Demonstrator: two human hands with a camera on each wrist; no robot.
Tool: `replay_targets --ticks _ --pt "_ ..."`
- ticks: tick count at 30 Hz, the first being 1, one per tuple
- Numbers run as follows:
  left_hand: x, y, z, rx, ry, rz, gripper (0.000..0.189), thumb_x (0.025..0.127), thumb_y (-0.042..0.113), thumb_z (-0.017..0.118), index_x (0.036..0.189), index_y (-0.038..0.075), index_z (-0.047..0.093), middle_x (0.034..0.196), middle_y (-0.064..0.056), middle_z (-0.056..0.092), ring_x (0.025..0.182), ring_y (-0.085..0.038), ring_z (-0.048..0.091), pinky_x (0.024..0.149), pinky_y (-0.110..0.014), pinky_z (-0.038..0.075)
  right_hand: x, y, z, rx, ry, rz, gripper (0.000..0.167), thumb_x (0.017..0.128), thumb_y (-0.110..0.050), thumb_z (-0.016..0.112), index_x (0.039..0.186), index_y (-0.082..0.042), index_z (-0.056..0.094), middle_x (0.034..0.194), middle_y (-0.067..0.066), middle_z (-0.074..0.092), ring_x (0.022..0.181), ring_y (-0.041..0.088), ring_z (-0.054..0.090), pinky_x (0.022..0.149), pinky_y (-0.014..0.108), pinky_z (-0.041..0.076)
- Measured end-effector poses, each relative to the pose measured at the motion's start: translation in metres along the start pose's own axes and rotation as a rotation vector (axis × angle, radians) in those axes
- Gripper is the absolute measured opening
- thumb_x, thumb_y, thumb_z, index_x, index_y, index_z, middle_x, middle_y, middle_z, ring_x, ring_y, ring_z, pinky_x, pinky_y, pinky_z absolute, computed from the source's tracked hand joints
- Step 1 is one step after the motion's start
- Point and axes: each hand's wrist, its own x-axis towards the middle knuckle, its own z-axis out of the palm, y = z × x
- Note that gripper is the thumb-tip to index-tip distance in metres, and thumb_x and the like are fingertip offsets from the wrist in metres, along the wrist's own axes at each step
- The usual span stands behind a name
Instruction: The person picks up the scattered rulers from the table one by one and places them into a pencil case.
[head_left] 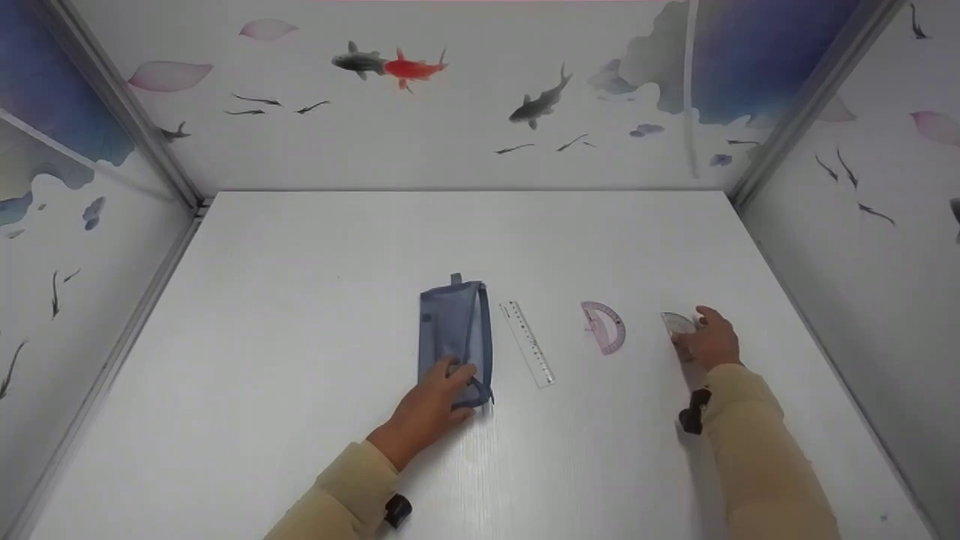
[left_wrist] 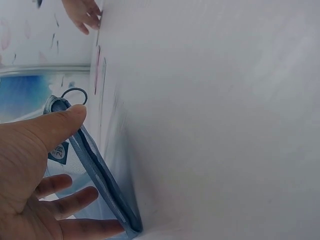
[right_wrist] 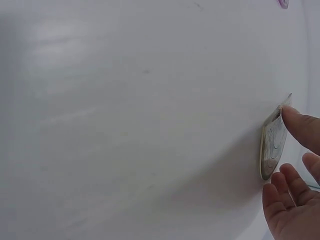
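My left hand grips the near end of a blue mesh pencil pouch that lies on the table. Its thumb presses near the zipped edge in the left wrist view, by a small dark loop, with the other fingers spread along the pouch. Over on the right, my right hand holds a clear protractor, thumb at one end and fingertips at the other. Between the hands lie a clear straight ruler and a pink protractor.
The white table is enclosed by printed panels at the back and both sides. A black wrist strap piece hangs at the right sleeve, another at the left.
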Motion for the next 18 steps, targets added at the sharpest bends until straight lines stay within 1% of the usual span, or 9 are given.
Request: replay_targets --ticks 5,10,18 --pt "0.0002 -0.0011 0.0003 -0.008 0.000 0.000 0.058 0.082 0.022 0.077 0.132 0.016 0.048 0.130 -0.020 0.046 0.112 -0.032 0.055 0.080 -0.040 0.055 0.0018 0.0028 0.0002 -0.001 0.007 -0.016 0.074 0.091 -0.011 0.063 0.147 0.009 0.021 0.144 0.037 0.030 0.132 0.053 0.031 0.108 0.058 0.028" --pt "0.0004 -0.0015 0.0009 -0.006 0.003 0.001 0.057 0.082 0.021 0.077 0.131 0.016 0.049 0.129 -0.019 0.046 0.112 -0.032 0.055 0.081 -0.040 0.055 0.0033 0.0031 0.0004 0.005 0.001 -0.014 0.074 0.091 -0.011 0.063 0.148 0.008 0.019 0.144 0.036 0.031 0.132 0.052 0.031 0.108 0.058 0.028" --pt "0.0004 -0.0007 0.0004 0.001 0.003 0.000 0.057 0.082 0.023 0.077 0.131 0.016 0.049 0.129 -0.019 0.046 0.110 -0.031 0.056 0.077 -0.038 0.056 0.0064 0.0047 0.0012 -0.006 -0.022 -0.001 0.073 0.091 -0.012 0.061 0.148 0.009 0.019 0.145 0.036 0.031 0.132 0.052 0.031 0.108 0.058 0.028"
